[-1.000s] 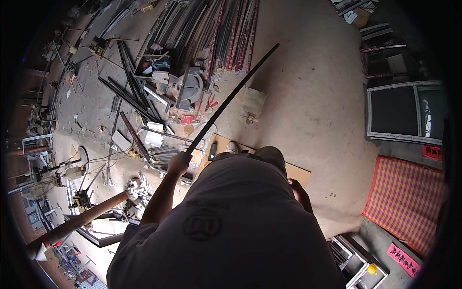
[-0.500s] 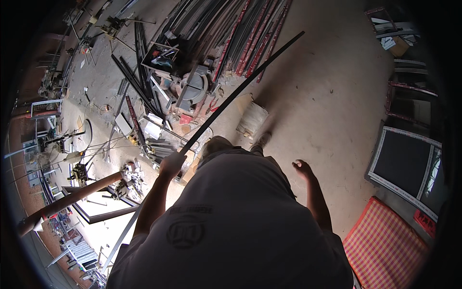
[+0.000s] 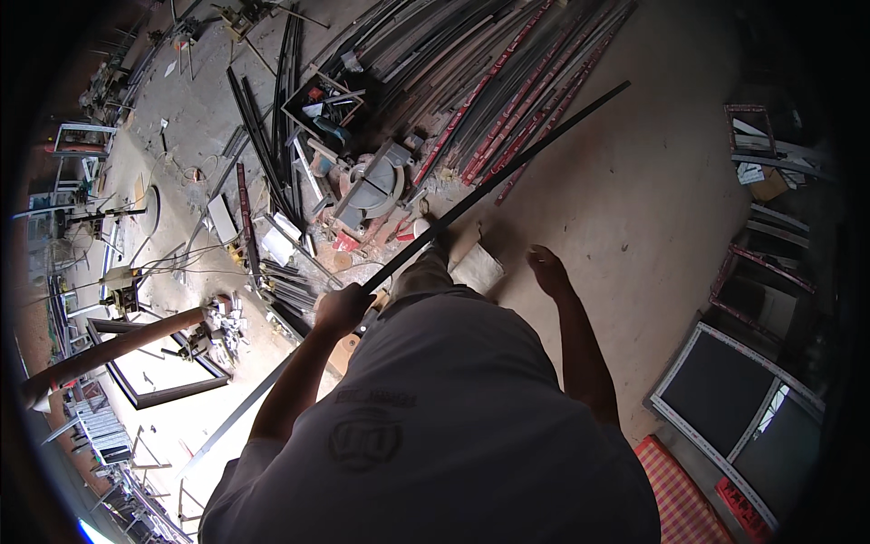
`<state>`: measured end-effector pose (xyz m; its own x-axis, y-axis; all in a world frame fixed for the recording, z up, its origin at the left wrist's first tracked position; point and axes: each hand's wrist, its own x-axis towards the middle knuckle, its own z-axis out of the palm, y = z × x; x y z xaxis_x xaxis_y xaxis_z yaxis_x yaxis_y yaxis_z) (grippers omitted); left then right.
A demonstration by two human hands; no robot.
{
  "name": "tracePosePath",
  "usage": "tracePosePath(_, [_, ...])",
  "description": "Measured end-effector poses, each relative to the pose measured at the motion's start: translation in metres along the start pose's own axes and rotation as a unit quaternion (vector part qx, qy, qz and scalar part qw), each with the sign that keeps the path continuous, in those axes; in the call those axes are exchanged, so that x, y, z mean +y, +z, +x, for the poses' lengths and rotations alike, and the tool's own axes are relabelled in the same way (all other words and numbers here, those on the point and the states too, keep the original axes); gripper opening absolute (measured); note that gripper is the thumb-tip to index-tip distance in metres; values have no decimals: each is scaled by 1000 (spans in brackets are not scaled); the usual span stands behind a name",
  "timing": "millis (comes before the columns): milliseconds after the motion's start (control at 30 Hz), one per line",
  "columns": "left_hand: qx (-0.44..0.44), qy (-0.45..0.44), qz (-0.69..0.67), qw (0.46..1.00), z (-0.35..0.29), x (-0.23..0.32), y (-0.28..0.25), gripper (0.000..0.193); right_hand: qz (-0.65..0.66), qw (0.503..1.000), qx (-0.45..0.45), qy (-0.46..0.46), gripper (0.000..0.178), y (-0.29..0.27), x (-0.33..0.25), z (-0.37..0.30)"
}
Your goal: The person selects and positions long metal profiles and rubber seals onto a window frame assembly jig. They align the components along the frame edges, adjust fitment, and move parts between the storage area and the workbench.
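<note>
My left hand [image 3: 343, 310] is closed around a long, thin dark bar [image 3: 507, 175], which looks like a length of frame profile. The bar slants from behind my left arm, up past my legs, to its far end at the upper right. Out to my right side hangs my right hand [image 3: 547, 270], its fingers loosely bent and nothing visible in it. Near that hand, a pale, boxy block [image 3: 477, 270] lies on the floor by my feet. Beyond the bar, a mitre saw [image 3: 373, 189] with a round table stands on the floor.
Long dark and red-wrapped profiles [image 3: 507, 100] are piled ahead. A toolbox [image 3: 326, 107] sits beside the saw. Left are a reddish-brown pole [image 3: 118, 349] and a dark frame [image 3: 168, 394]. Right, a framed panel [image 3: 716, 385] stands near a checked cloth [image 3: 675, 494].
The saw, piles and panel have shifted in view as I move and turn. My left hand still grips the bar, whose far end now sits farther right. My right hand has swung forward.
</note>
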<state>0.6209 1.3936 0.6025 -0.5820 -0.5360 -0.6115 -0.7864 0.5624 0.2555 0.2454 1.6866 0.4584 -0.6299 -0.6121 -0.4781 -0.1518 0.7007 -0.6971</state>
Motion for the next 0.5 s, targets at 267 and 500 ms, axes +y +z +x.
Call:
tracePosePath(267, [38,72,-127,989,85,-18,-48,35,-21,980,-195,-11,70,42,-165,40])
tracePosePath(500, [42,120,-152,980,115,-10,-82,30,273,919,-272,84,76,50,-267,92])
